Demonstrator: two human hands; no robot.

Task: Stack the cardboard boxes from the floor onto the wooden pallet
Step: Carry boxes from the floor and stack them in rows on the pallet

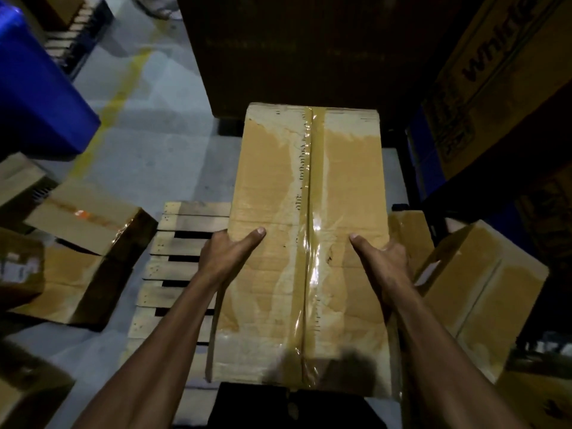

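A long cardboard box (278, 193) sealed with shiny brown tape down its middle fills the centre of the view, held above the wooden pallet (182, 243). My left hand (229, 252) grips its left side, thumb lying on the top face. My right hand (383, 258) grips the right side the same way. The pallet's pale slats show to the left of the box; the rest of it is hidden beneath the box.
Several cardboard boxes (83, 224) lie on the floor at left. Another box (483, 289) stands at right, with a smaller one (408, 230) behind my right hand. A blue bin (37, 97) is far left, a dark tall stack (294, 51) ahead, a printed carton (495, 72) upper right.
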